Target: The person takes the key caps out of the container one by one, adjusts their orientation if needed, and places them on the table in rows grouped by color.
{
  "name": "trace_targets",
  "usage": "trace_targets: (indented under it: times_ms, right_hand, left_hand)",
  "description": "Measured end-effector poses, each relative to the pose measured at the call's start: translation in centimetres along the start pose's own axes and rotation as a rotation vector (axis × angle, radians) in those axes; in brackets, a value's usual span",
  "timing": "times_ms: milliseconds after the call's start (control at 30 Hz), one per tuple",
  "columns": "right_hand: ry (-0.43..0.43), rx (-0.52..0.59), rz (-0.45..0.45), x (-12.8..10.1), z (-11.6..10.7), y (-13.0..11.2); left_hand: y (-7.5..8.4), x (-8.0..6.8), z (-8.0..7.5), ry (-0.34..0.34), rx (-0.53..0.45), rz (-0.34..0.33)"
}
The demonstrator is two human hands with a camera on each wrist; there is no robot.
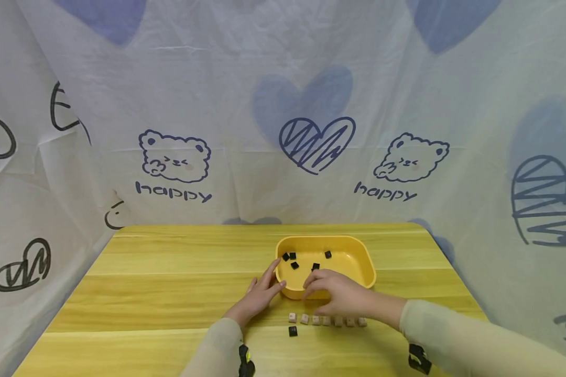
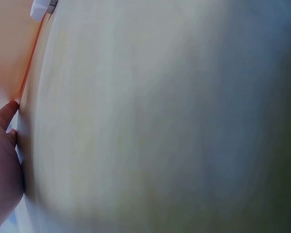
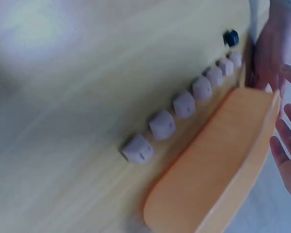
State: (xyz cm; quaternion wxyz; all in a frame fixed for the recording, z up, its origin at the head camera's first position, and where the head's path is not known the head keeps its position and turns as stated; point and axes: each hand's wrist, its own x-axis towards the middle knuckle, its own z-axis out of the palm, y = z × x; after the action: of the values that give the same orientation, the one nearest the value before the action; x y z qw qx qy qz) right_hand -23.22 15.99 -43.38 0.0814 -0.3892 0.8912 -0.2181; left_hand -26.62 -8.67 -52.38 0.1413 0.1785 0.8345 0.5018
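Head view, nearest first: 1 loose black keycap (image 1: 292, 331) lies on the wooden surface (image 1: 160, 293) just nearer than both hands. Just beyond it runs a row of pale keycaps (image 1: 326, 320); about 7 show, set side by side in a straight line, likely lined up to keep them sorted from the dark ones. The right wrist view shows 6 of them (image 3: 184, 104) close along the tray's near wall, not touching it as far as I can tell.

Above that row the right hand (image 1: 340, 294) lies over the near rim of the yellow tray (image 1: 358, 250), fingers bent down toward the rim; whether this grip pinches a keycap I cannot tell. The left hand (image 1: 260, 294) sits just left of it, fingers straight and relaxed against the tray's left corner, holding nothing, probably steadying the tray so it does not slide.

Beyond both grips, 5 black keycaps (image 1: 294, 265) lie scattered inside the tray. Farthest back hangs a printed cloth backdrop (image 1: 283, 104).
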Motion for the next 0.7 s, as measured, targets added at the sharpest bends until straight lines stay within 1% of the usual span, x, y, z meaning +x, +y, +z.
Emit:
trace_targets:
  times_ms: [133, 233, 333, 533, 700]
  right_hand:
    - [0.041, -0.025, 0.022, 0.6, -0.9, 0.9]
    - [0.087, -0.072, 0.024, 1.0, -1.5, 1.7]
    - [0.115, -0.106, 0.033, 1.5, -1.9, 2.4]
    - [0.093, -0.112, 0.059, 2.7, -2.0, 3.6]
    - [0.051, -0.098, 0.075, 3.4, -1.7, 5.1]
  left_hand:
    - [-0.2, 0.1, 0.0, -0.001, -0.003, 0.001]
    - [-0.3, 0.2, 0.0, -0.001, -0.011, -0.008]
    - [-0.3, 0.2, 0.0, 0.000, -0.020, -0.007]
    - [-0.4, 0.2, -0.1, 0.005, -0.020, 0.001]
    - [-0.3, 0.1, 0.0, -0.003, -0.023, 0.000]
